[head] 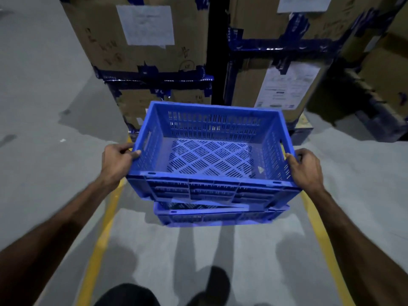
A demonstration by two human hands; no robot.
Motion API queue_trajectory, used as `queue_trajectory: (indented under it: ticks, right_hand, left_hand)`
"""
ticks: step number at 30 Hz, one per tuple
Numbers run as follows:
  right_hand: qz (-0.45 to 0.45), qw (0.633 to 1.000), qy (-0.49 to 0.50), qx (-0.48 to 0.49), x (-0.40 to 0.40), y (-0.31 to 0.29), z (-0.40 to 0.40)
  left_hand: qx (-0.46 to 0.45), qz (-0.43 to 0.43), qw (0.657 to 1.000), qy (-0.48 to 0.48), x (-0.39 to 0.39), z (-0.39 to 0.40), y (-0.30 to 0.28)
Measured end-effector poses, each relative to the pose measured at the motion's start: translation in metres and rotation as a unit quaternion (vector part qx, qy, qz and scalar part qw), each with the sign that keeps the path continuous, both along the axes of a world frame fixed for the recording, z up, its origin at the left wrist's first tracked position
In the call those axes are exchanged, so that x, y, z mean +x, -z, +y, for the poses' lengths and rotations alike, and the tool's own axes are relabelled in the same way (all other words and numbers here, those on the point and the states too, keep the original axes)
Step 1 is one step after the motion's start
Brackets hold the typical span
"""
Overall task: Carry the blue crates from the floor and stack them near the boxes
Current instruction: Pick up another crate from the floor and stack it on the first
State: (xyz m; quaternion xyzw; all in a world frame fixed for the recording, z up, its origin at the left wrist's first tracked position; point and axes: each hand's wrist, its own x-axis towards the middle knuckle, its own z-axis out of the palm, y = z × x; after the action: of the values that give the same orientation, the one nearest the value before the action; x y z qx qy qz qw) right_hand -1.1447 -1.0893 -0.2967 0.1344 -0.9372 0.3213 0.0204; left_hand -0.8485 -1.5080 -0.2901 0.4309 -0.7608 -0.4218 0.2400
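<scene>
Head view of a stacking step. A person holds an empty blue crate (210, 151) by its two short sides: the left hand (117, 165) grips the left wall just below the handle slot, thumb over the rim, and the right hand (306, 168) grips the right rim in the same way, so both hands are clenched on the load and neither is free. The held crate hangs just above a second blue crate (220, 215), which sits on the grey floor (55, 173) between two yellow floor lines (103, 235), close in front of the taped cardboard boxes (150, 51) at the far side of the scene. Whether the upper crate already touches the lower one cannot be told; its near edge appears shifted to the left of the lower crate's near edge and slightly skewed. The step in hand seems to be seating the upper crate on the lower. The main risk is misalignment: if the hands let go while the corners are off the lower rim, the crate may drop in at a tilt, jam, or slide off toward the floor. Fingers wrapped under the side rims could also be pinched between the two rims as they meet. The person's shoes (212, 286) stand near the stack.
</scene>
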Motion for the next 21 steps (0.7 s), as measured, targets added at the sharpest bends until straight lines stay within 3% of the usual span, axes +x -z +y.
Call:
queue_trajectory:
  ticks: [8, 10, 12, 14, 16, 18, 21]
  right_hand:
    - [-0.018, 0.999, 0.014, 0.03, 0.002, -0.012, -0.001]
    - [0.0, 0.998, 0.0, 0.063, 0.01, -0.02, 0.0]
    - [0.056, 0.992, -0.025, 0.106, 0.021, -0.026, -0.001]
    - [0.142, 0.977, -0.089, 0.133, 0.033, -0.028, -0.005]
    - [0.176, 0.955, -0.199, 0.129, 0.048, -0.028, -0.01]
    - [0.124, 0.939, -0.301, 0.114, 0.064, -0.027, -0.012]
    - [0.071, 0.932, -0.341, 0.096, 0.072, -0.022, -0.009]
  left_hand:
    - [-0.121, -0.077, 0.99, 0.017, -0.003, 0.013, -0.009]
    - [-0.242, -0.141, 0.958, 0.054, 0.003, 0.02, -0.013]
    - [-0.365, -0.19, 0.906, 0.097, 0.008, 0.027, -0.011]
    - [-0.412, -0.205, 0.878, 0.134, 0.012, 0.04, -0.013]
    - [-0.419, -0.213, 0.859, 0.203, 0.014, 0.054, -0.013]
    - [-0.395, -0.215, 0.852, 0.267, 0.017, 0.065, -0.013]
    - [-0.32, -0.185, 0.884, 0.287, 0.024, 0.069, -0.011]
